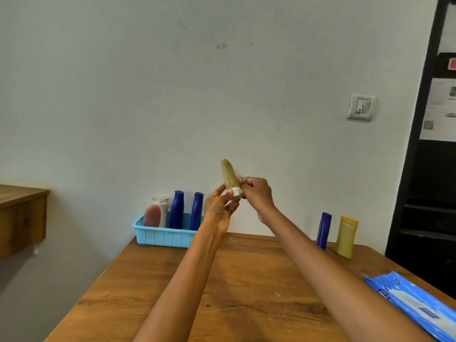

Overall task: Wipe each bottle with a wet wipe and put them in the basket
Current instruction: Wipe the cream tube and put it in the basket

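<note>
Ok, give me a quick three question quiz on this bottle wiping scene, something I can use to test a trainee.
1. True or false: the basket already holds four bottles.
2. How many bottles stand on the table to the right, outside the basket?
A) one B) two C) three
3. Fill in: the left hand holds the olive bottle by its ____ end, while the right hand presses a wipe to it.

Key:
1. True: the pink bottle, the white bottle and two blue ones.
2. B: the blue bottle and the yellow bottle.
3. Cap.
</note>
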`<action>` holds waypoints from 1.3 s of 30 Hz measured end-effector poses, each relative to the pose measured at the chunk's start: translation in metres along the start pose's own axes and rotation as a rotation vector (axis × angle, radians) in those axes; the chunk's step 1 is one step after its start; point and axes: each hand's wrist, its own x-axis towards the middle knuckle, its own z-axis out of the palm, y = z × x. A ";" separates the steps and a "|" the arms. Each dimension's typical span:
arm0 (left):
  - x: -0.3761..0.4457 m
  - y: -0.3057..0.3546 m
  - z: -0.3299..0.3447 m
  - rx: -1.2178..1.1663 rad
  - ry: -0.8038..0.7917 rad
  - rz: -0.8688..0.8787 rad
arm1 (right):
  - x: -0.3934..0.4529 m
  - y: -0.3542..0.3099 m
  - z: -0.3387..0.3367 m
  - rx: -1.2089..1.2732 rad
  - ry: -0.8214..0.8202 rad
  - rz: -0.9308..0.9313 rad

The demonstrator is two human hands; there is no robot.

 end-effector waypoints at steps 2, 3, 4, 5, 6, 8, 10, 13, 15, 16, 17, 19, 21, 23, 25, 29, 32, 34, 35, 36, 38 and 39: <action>0.002 -0.001 -0.003 -0.008 0.037 0.020 | -0.011 0.002 0.002 -0.022 0.015 -0.029; 0.002 -0.001 -0.006 -0.011 0.049 0.025 | -0.016 0.003 0.002 -0.053 0.014 -0.049; 0.003 0.000 -0.009 -0.016 0.053 0.024 | -0.020 0.004 0.000 -0.083 0.009 -0.069; 0.003 0.000 -0.011 -0.025 0.043 0.018 | -0.023 0.004 -0.001 -0.094 0.005 -0.086; 0.003 0.001 -0.013 -0.038 0.024 0.006 | -0.024 0.004 -0.003 -0.092 0.006 -0.097; 0.002 0.002 -0.013 -0.061 -0.028 -0.033 | -0.024 0.002 -0.005 -0.083 0.037 -0.124; -0.001 0.000 -0.008 -0.046 -0.080 -0.076 | -0.024 0.000 -0.006 -0.083 0.081 -0.144; -0.003 -0.006 -0.003 -0.002 -0.082 -0.064 | -0.025 0.003 -0.003 -0.111 0.092 -0.179; 0.000 -0.007 -0.005 0.026 -0.033 0.009 | -0.030 0.010 -0.002 -0.111 0.090 -0.187; 0.001 -0.006 -0.006 0.035 -0.014 0.050 | -0.034 0.015 -0.001 -0.076 0.098 -0.173; 0.002 -0.006 -0.007 0.040 -0.003 0.086 | -0.037 0.019 -0.001 -0.010 0.113 -0.143; 0.003 -0.006 -0.010 0.056 0.004 0.129 | -0.044 0.025 0.000 0.164 0.140 -0.027; 0.002 -0.008 -0.009 0.113 -0.010 0.140 | -0.046 0.024 0.002 0.388 0.113 0.128; -0.001 -0.013 -0.007 0.209 -0.024 0.160 | -0.046 0.018 0.003 0.648 0.051 0.248; -0.003 -0.020 -0.004 0.332 -0.016 0.220 | -0.045 0.017 0.005 0.745 0.030 0.289; -0.003 -0.029 -0.004 0.570 0.013 0.404 | -0.045 0.024 0.002 0.828 0.057 0.377; 0.001 -0.033 -0.007 0.653 0.024 0.462 | -0.043 0.033 -0.004 0.886 0.070 0.432; 0.002 -0.038 -0.007 0.675 0.024 0.457 | -0.042 0.040 -0.005 0.880 0.073 0.430; 0.002 -0.040 -0.007 0.680 0.017 0.448 | -0.042 0.042 -0.005 0.881 0.066 0.425; 0.002 -0.043 -0.006 0.687 0.012 0.441 | -0.042 0.042 -0.005 0.886 0.057 0.423; 0.003 -0.047 -0.007 0.704 0.015 0.445 | -0.041 0.043 -0.005 0.905 0.038 0.442; 0.003 -0.048 -0.008 0.712 0.019 0.449 | -0.041 0.044 -0.006 0.913 0.021 0.461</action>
